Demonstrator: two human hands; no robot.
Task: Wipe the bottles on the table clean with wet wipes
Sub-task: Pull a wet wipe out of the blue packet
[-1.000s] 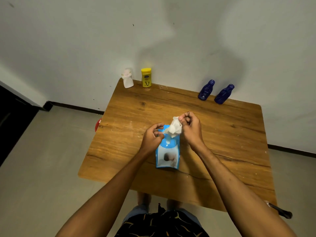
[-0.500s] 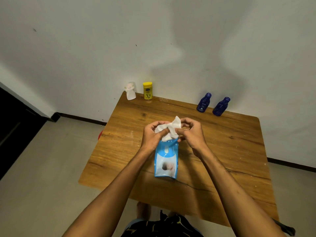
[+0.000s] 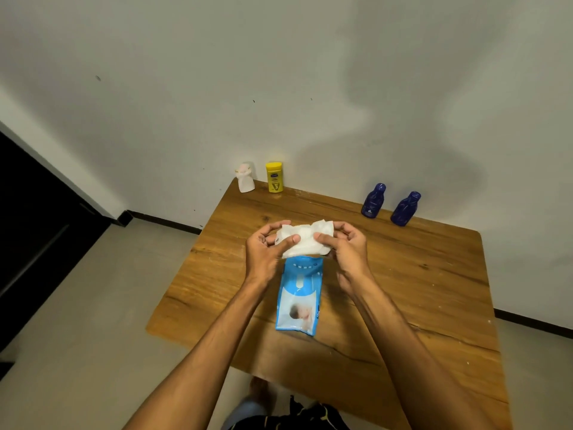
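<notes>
The wet wipe [image 3: 305,240] stretched between the hands is a soft, matt white cloth-like sheet, crumpled in folds, and the wipes pack [image 3: 299,297] just below them is glossy blue plastic film that catches the light. Under it the desk [image 3: 418,274] is brown wood with clear grain, smooth with a dull sheen. Beyond the hands stand two shiny dark blue bottles [image 3: 373,201], a matt yellow plastic bottle [image 3: 274,177] and a pale white bottle [image 3: 246,177].

wipe [image 3: 305,241] held between left hand [image 3: 267,252] and right hand [image 3: 346,250] | pack [image 3: 298,297] on table [image 3: 434,274], just below and nearer than grip | two bottles [image 3: 373,200] [image 3: 405,208] far-right beyond grip | bottle [image 3: 274,177] and small bottle [image 3: 246,180] far-left beyond grip
</notes>
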